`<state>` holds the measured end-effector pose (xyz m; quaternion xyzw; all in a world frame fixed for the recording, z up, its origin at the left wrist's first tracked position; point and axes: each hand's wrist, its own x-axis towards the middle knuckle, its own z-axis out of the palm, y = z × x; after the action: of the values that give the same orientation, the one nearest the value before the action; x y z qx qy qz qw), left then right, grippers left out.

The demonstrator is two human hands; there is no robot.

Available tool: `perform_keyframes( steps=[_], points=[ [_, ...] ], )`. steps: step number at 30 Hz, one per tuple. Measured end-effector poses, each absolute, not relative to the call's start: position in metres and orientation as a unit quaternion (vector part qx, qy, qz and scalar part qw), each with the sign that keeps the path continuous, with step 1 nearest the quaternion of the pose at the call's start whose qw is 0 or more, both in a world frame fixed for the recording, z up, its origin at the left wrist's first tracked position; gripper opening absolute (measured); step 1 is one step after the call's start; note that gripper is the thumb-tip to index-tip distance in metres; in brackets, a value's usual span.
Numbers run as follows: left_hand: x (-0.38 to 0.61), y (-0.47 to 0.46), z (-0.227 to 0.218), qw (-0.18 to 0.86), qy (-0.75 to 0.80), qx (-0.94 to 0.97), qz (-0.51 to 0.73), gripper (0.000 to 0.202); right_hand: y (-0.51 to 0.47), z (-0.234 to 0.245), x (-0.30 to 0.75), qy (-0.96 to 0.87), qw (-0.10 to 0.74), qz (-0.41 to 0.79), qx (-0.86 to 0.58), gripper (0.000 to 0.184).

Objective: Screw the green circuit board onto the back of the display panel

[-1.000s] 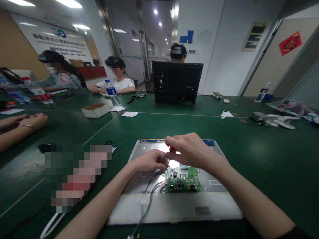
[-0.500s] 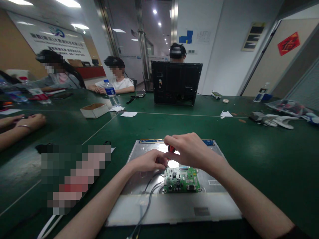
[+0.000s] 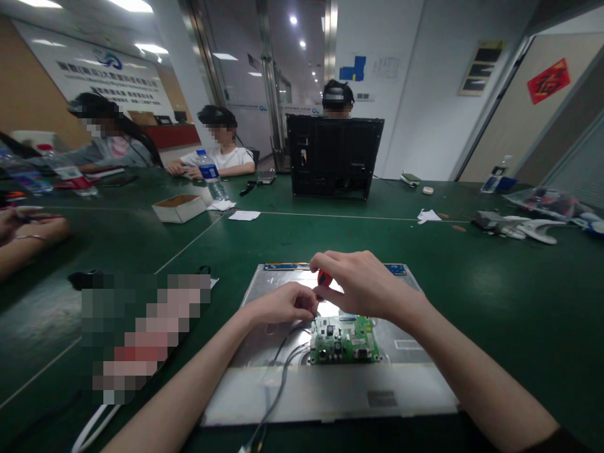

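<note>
My right hand is closed around the red-and-black handle of a screwdriver, held upright above the far left corner of a green circuit board. Beside the screwdriver's lower end, my left hand has its fingers pinched together. What lies between them is hidden. The board sits on the metal back of a flat display panel, which lies on the green table. Grey cables run from the board's left side toward me. A blue strip board lines the panel's far edge.
A pixelated item with white cables lies left of my forearm. Farther back are an open white box, a water bottle and a black monitor housing. A co-worker's hands are at the left; other people sit across the table.
My right hand has turned very slightly, and more of the red handle shows. My left hand stays in place. The co-worker's hands at the left have shifted left.
</note>
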<state>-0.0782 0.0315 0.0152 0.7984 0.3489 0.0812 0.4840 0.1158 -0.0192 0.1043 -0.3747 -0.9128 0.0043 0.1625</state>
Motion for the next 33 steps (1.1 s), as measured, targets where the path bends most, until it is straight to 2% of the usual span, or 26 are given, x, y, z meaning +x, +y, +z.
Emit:
perform_keyframes(
  steps=[10, 19, 24, 33],
  points=[
    [-0.0779, 0.0312, 0.0147, 0.492, 0.346, 0.794, 0.086, 0.004, -0.0223, 0.1108, 0.1213, -0.921, 0.148, 0.043, -0.359, 0.024],
    [-0.0779, 0.0310, 0.0168, 0.477, 0.357, 0.799, 0.083, 0.005, -0.0185, 0.1051, 0.1168, -0.913, 0.144, 0.000, -0.383, 0.016],
    [-0.0788, 0.0315, 0.0134, 0.483, 0.350, 0.798, 0.081, 0.005, -0.0207, 0.1064, 0.1192, -0.921, 0.162, 0.052, -0.350, 0.027],
    [-0.0780, 0.0301, 0.0168, 0.472, 0.352, 0.804, 0.083, 0.004, -0.0178, 0.1026, 0.1144, -0.911, 0.152, -0.007, -0.384, 0.016]
  ],
)
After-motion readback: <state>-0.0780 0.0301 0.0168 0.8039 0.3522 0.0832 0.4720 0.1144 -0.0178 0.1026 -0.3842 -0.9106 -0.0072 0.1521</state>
